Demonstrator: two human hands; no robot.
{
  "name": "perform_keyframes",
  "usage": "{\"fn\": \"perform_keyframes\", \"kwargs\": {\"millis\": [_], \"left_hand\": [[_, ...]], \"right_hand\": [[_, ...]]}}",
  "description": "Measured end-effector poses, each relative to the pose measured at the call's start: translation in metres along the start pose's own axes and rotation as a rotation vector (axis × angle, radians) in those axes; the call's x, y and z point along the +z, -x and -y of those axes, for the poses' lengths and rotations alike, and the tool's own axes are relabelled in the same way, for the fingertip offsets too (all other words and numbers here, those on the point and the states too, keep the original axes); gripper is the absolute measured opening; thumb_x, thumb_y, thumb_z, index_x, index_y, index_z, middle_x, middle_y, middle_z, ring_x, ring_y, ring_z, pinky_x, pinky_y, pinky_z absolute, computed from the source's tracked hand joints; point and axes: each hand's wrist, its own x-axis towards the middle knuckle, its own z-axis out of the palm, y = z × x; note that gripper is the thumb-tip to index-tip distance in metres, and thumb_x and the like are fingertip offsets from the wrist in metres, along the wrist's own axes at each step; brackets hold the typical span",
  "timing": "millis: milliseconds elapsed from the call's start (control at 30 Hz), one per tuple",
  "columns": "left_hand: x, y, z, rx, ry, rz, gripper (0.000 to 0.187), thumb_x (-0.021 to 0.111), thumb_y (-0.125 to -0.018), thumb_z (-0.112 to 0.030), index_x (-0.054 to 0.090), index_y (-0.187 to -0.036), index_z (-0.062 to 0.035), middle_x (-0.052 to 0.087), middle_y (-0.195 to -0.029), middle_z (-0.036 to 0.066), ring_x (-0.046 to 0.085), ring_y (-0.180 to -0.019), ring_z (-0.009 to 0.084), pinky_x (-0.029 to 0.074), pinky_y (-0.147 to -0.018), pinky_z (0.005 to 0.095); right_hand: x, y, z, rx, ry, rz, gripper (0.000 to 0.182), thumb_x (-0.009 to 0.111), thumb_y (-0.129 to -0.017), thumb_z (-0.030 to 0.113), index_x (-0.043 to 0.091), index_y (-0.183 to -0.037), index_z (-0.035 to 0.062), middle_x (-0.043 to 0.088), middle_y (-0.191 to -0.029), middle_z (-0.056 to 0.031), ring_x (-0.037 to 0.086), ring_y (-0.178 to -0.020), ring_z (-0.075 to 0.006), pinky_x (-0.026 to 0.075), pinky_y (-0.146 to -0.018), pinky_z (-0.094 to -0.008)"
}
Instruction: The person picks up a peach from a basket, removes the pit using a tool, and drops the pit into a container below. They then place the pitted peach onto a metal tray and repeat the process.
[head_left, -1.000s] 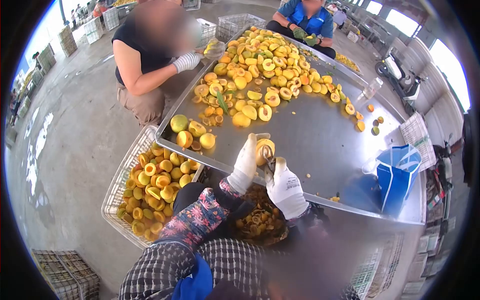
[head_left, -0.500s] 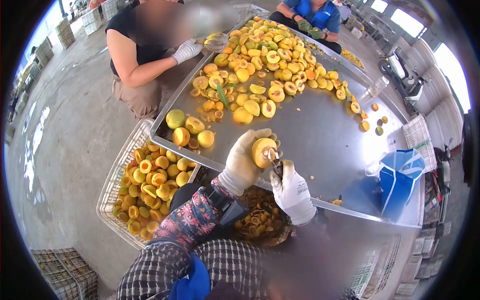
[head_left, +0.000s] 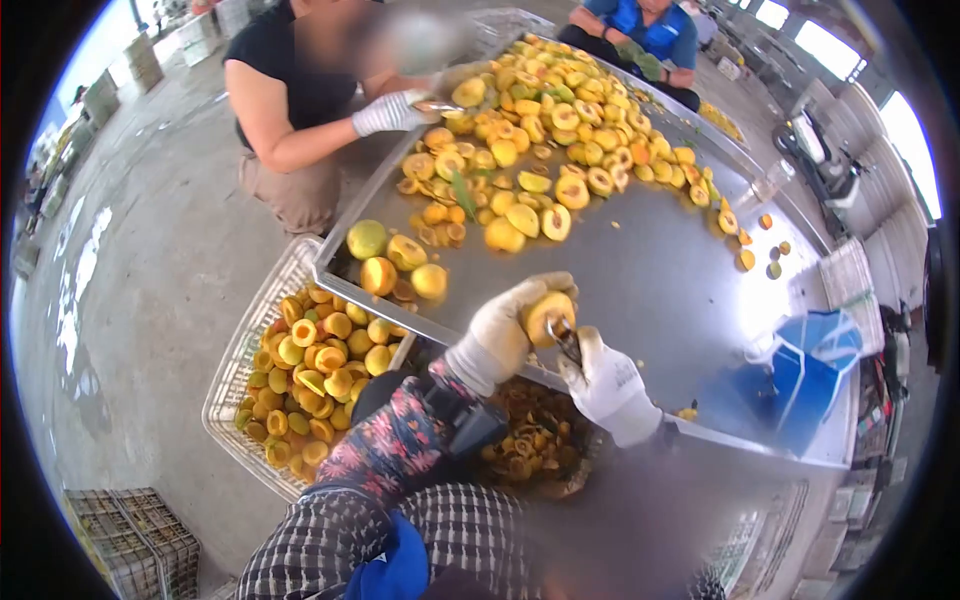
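My left hand (head_left: 500, 330), in a pale glove, is closed around a yellow peach half (head_left: 543, 314) above the near edge of the metal table (head_left: 660, 290). Its cut face is turned toward my right hand (head_left: 615, 390), also gloved in white. Gripped in that right hand is a small metal pitting tool (head_left: 568, 343), its tip against the middle of the cut face. Beneath my hands, a container holds brown-orange pits and scraps (head_left: 530, 430). Several peaches (head_left: 379, 276) lie at the table's near left corner, some of them cut.
A heap of cut peaches (head_left: 560, 120) covers the far part of the table. Left of my knees stands a white crate (head_left: 222, 385) full of peach halves. A blue bag (head_left: 808, 375) sits at the right. Two gloved co-workers (head_left: 275, 100) are across the table.
The view has shifted slightly, so most things appear lower and farther right. My hands still hold the peach half and tool, both at a slightly different tilt. The left co-worker's gloved hand has moved.
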Motion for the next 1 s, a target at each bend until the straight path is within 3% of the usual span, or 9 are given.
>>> {"fn": "perform_keyframes", "kwargs": {"millis": [67,133,267,400,533,633,833,900,1000], "left_hand": [[-0.001,0.001,0.01,0.078,-0.117,-0.023,0.039,0.052,-0.098,-0.031,0.057,-0.116,0.0038,0.061,-0.113,0.015,0.062,-0.103,0.0239,0.051,-0.093,0.0362],[0.007,0.004,0.016,0.051,-0.088,-0.159,0.038,0.049,-0.101,-0.034,0.06,-0.108,0.0018,0.066,-0.099,0.011,0.065,-0.092,0.0226,0.054,-0.083,0.0336],[0.019,0.01,0.026,0.123,-0.144,-0.376,0.034,0.056,-0.099,-0.032,0.062,-0.1,0.0009,0.067,-0.102,0.012,0.066,-0.089,0.0223,0.056,-0.079,0.0349],[0.009,0.008,0.028,0.27,-0.296,-0.243,0.031,0.055,-0.1,-0.028,0.062,-0.098,0.0023,0.067,-0.096,0.012,0.065,-0.085,0.0202,0.054,-0.077,0.0313],[0.021,0.004,0.006,-0.066,-0.366,-0.34,0.033,0.059,-0.097,-0.029,0.061,-0.1,0.0039,0.067,-0.097,0.013,0.066,-0.084,0.0224,0.055,-0.075,0.032],[0.014,0.002,0.004,-0.135,-0.346,-0.304,0.035,0.06,-0.096,-0.032,0.06,-0.1,0.0032,0.066,-0.098,0.014,0.067,-0.085,0.0246,0.056,-0.076,0.0362],[0.019,0.004,0.003,-0.082,-0.322,-0.212,0.037,0.056,-0.098,-0.034,0.061,-0.099,0.0026,0.066,-0.098,0.015,0.067,-0.084,0.0255,0.056,-0.076,0.038],[0.017,0.004,0.005,-0.115,-0.336,-0.179,0.037,0.056,-0.098,-0.035,0.062,-0.1,0.0021,0.067,-0.098,0.014,0.067,-0.084,0.0247,0.056,-0.076,0.0373],[0.006,0.003,0.012,-0.01,-0.297,-0.177,0.035,0.056,-0.098,-0.031,0.063,-0.102,0.003,0.068,-0.091,0.013,0.066,-0.081,0.0216,0.055,-0.075,0.0337]], "right_hand": [[0.002,0.0,0.007,-0.048,0.035,-0.037,0.033,0.06,-0.092,0.018,0.049,-0.115,-0.0022,0.062,-0.077,-0.0231,0.061,-0.069,-0.044,0.048,-0.059,-0.0501],[0.018,0.006,0.009,0.013,0.052,-0.081,0.031,0.06,-0.091,0.017,0.048,-0.111,-0.0037,0.06,-0.075,-0.0241,0.06,-0.069,-0.045,0.048,-0.059,-0.0504],[0.044,0.023,0.012,0.154,-0.176,-0.052,0.028,0.059,-0.093,0.018,0.044,-0.105,-0.0028,0.057,-0.076,-0.0272,0.058,-0.07,-0.0487,0.045,-0.058,-0.0507],[0.038,0.017,0.006,0.027,-0.254,-0.031,0.029,0.058,-0.093,0.017,0.044,-0.109,-0.0034,0.059,-0.076,-0.0253,0.058,-0.07,-0.0473,0.045,-0.059,-0.0503],[0.036,0.016,-0.006,-0.037,-0.013,-0.022,0.034,0.058,-0.093,0.017,0.045,-0.117,-0.0029,0.061,-0.076,-0.0231,0.06,-0.068,-0.0427,0.047,-0.059,-0.0489],[0.042,0.018,-0.005,0.015,-0.259,-0.009,0.025,0.055,-0.094,0.015,0.044,-0.112,-0.0001,0.06,-0.078,-0.015,0.062,-0.066,-0.0312,0.047,-0.058,-0.0402],[0.025,0.015,0.009,0.366,-0.983,0.255,0.034,0.058,-0.094,0.017,0.046,-0.12,-0.0018,0.057,-0.076,-0.0211,0.058,-0.07,-0.0404,0.046,-0.059,-0.0428],[0.043,0.02,-0.012,0.092,-0.665,0.139,0.03,0.058,-0.094,0.016,0.049,-0.116,-0.0022,0.057,-0.076,-0.0207,0.056,-0.068,-0.0401,0.046,-0.059,-0.0428],[0.052,0.02,-0.016,0.008,-0.469,-0.077,0.026,0.061,-0.093,0.014,0.054,-0.111,-0.0034,0.061,-0.08,-0.024,0.06,-0.072,-0.0438,0.046,-0.06,-0.0462]]}}
